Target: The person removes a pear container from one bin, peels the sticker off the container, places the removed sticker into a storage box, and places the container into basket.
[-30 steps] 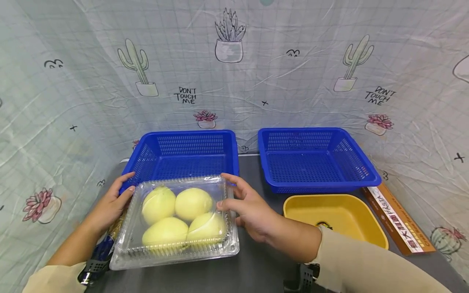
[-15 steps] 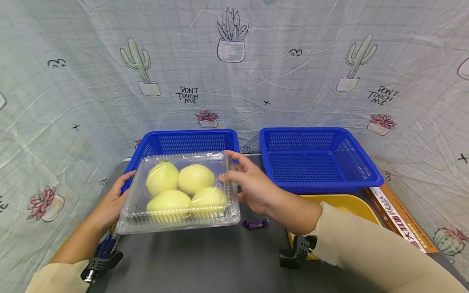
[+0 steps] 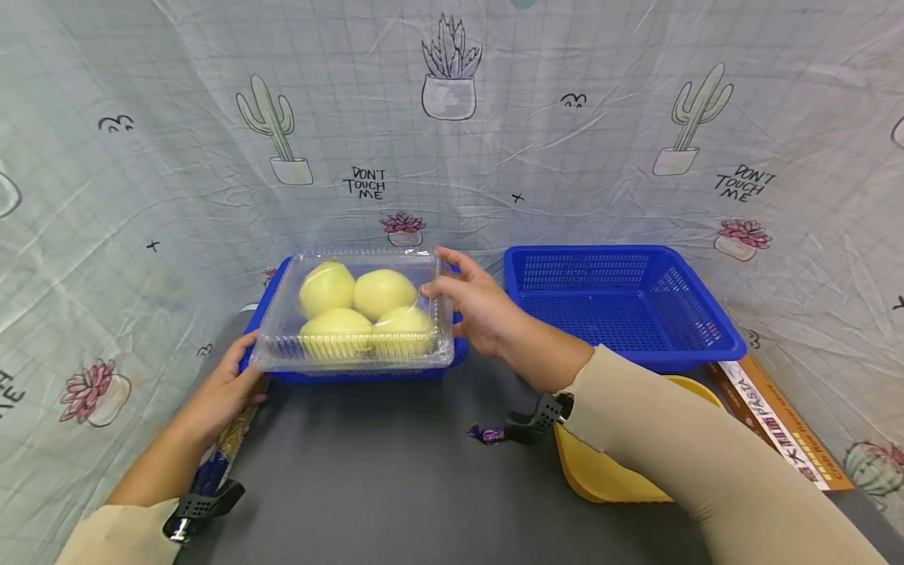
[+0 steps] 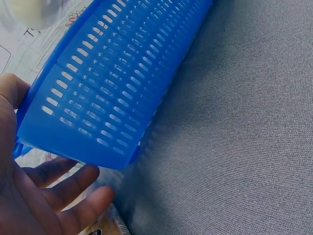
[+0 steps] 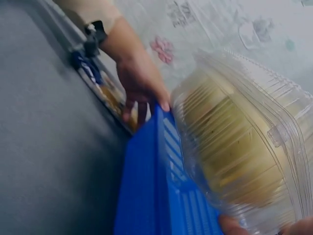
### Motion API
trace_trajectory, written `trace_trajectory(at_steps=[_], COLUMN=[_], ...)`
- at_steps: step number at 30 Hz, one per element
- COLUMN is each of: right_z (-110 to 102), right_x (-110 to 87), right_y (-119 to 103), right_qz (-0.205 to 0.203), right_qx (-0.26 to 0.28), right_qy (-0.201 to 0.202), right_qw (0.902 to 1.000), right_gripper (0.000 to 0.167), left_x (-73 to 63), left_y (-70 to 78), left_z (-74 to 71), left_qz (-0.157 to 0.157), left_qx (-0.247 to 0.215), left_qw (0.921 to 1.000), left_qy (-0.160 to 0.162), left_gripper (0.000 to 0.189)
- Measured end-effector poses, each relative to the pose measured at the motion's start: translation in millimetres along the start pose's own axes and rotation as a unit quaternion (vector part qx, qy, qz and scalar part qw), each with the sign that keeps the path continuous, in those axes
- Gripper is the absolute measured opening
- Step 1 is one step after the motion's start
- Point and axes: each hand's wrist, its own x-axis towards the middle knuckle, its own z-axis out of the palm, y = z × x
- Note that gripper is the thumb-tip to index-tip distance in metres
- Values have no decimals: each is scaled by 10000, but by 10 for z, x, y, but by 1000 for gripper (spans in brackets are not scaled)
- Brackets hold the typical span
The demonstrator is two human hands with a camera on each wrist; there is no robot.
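Observation:
A clear plastic clamshell box (image 3: 282, 329) holds several large pale yellow round fruits (image 3: 384, 294). It is above the left blue basket (image 3: 360, 377), covering most of that basket's opening in the head view. My right hand (image 3: 480, 306) grips the box's right side, the thumb on the lid. In the right wrist view the box (image 5: 234, 142) is tilted beside the basket rim. My left hand (image 3: 226, 392) holds the basket's front left corner. The left wrist view shows one digit over the rim and the other fingers (image 4: 83, 210) spread outside the end wall.
A second blue basket (image 3: 621, 359) stands at the back right. A yellow tray (image 3: 607, 479) sits partly under my right sleeve, beside a long pasta box (image 3: 777, 424). A purple-wrapped candy (image 3: 487, 434) lies on the grey table (image 3: 367, 486). A packet (image 3: 229, 443) lies beside my left forearm.
The box of fruits has moved up and away, from in front of the left basket to over it, with my right hand. My left hand has come from the box's side to the basket's corner.

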Motion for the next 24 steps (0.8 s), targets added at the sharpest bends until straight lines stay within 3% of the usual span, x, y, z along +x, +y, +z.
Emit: trace_trajectory(at_steps=[16,24], right_z=[-12,-16], right_x=[593,798], right_y=[45,118], right_qz=[223,334], right_qx=[-310,-331], right_qy=[263,356], right_qw=[9989,9983], right_gripper=[81,81], left_x=[0,2], left_y=[45,49], left_z=[33,35], left_qz=[-231,-328], left_qx=[-42,-80], left_qw=[9997,9994], left_qy=[-26,-30], left_gripper=[67,67])
